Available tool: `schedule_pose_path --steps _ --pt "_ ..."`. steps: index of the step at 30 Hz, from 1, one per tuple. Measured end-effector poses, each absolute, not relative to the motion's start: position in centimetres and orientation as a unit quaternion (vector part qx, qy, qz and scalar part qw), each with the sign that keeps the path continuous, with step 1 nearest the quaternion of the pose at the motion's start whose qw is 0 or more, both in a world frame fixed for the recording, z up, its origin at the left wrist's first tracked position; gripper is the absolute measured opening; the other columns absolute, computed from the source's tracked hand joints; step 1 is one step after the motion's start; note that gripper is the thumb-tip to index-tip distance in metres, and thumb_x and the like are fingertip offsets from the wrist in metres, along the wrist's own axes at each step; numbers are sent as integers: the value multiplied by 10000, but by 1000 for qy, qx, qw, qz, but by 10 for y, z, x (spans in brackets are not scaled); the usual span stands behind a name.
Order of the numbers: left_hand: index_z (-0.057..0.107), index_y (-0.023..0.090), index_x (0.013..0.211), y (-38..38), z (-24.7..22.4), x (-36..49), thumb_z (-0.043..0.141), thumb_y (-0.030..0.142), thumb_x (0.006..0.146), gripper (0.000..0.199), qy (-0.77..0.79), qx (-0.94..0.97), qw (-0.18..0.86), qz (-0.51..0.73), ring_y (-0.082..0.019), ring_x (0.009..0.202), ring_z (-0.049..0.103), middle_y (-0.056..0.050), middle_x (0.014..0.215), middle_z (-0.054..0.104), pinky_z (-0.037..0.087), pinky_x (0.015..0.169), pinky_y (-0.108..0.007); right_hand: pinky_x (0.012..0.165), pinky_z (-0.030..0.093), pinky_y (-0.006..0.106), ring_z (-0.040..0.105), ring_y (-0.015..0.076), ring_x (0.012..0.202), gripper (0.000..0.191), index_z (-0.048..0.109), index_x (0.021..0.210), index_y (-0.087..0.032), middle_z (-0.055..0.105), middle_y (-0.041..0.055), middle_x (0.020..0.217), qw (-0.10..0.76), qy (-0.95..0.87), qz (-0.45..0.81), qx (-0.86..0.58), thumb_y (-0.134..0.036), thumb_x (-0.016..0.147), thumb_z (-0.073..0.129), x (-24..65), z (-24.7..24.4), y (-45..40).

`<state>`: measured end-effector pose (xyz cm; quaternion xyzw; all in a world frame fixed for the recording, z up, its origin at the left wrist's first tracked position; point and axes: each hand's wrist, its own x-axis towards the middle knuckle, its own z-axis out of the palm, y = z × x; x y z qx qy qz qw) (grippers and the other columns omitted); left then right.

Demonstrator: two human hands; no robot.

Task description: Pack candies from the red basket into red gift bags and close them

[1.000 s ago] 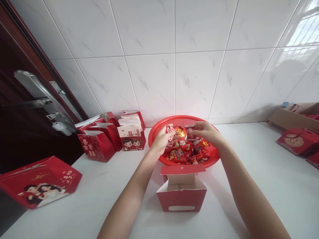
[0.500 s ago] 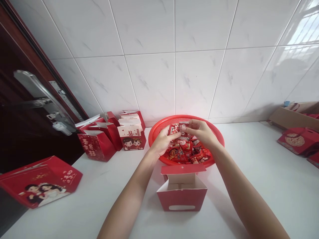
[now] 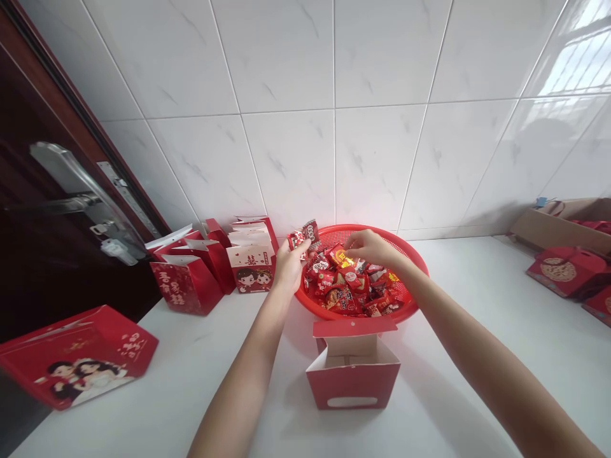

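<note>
Left grip (image 3: 288,267), mine: pinching packets (image 3: 310,230), brown and red, at the left rim of the red basket (image 3: 312,304). Right grip (image 3: 372,247), mine: fingers bent down at a red-and-yellow packet (image 3: 338,255); whether closed on it, I cannot tell. Basket: under my right grip, heaped with small packets. Open box (image 3: 353,381), red: nearer me than either grip, on the worktop (image 3: 477,318). Standing boxes (image 3: 186,286), red: left of my left grip.
</note>
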<state>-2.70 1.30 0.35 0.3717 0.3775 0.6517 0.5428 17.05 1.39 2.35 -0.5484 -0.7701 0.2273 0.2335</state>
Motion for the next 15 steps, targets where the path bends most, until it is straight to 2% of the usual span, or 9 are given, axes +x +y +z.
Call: schedule_pose_path --steps 1,4,7,9,11,15 --pt "658 179 869 13 2 -26 790 175 608 293 380 371 541 652 -117 635 633 17 783 690 490 602 -235 636 502 286 698 231 828 143 728 939 -178 755 98 949 204 -783 213 -548 -172 818 651 162 23 22" --pt "657 181 861 13 -2 -26 823 217 598 313 373 393 535 648 -157 748 674 -8 861 719 524 657 -263 683 504 291 695 268 927 476 729 1147 -218 755 86 1054 113 -826 189 -519 -56 700 716 137 18 41" --pt "666 183 894 13 -5 -27 826 253 615 329 369 404 529 649 -179 809 688 -21 904 728 533 684 -282 783 500 325 657 322 1079 648 673 1298 -263 719 105 1172 47 -857 147 -492 -65 686 745 120 10 48" --pt "667 182 892 13 -6 -27 821 247 616 323 369 394 530 654 -172 785 683 -17 886 727 528 671 -279 859 480 359 599 362 1187 644 663 1318 -265 669 138 1270 19 -868 119 -481 -121 700 772 115 6 47" --pt "660 180 864 13 -5 -26 820 227 604 309 363 385 537 657 -160 767 677 -10 861 727 521 664 -269 891 460 362 587 359 1203 572 688 1273 -260 659 139 1285 -7 -878 105 -467 -189 716 793 114 1 45" --pt "653 168 823 12 -1 -24 819 200 575 299 353 373 552 657 -132 719 658 5 815 718 498 650 -244 858 439 323 671 267 978 241 764 1005 -208 747 82 1027 -54 -888 120 -441 -197 765 750 116 -5 44"
